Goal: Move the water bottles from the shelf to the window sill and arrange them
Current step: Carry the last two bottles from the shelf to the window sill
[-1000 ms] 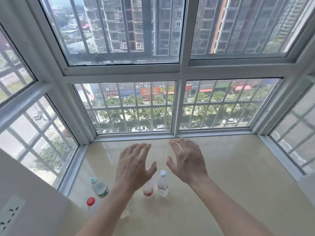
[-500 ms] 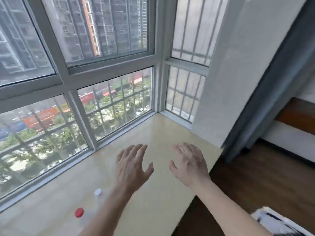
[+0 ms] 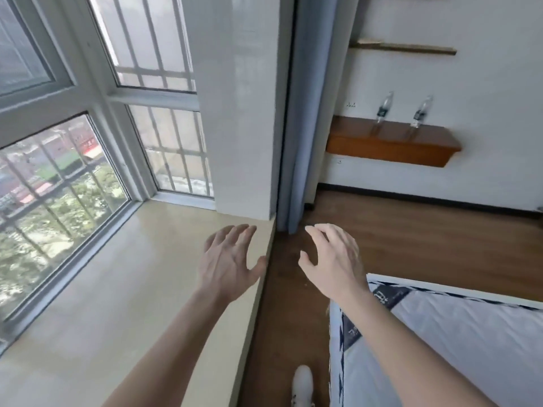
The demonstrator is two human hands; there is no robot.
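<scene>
Two water bottles (image 3: 383, 110) are seen standing upright, side by side but not touching, on the wooden shelf (image 3: 390, 146) on the far wall, well apart from the window sill (image 3: 117, 274); no bottle is shown on the stretch of sill in view. Nothing is held: the left hand (image 3: 227, 262) is spread wide, palm down, above the sill's outer edge, and the right hand (image 3: 332, 259) is raised beside it over the floor (image 3: 426, 245), its fingers loosely bent and empty. At least these two bottles are judged still to be fetched, carried across and arranged.
</scene>
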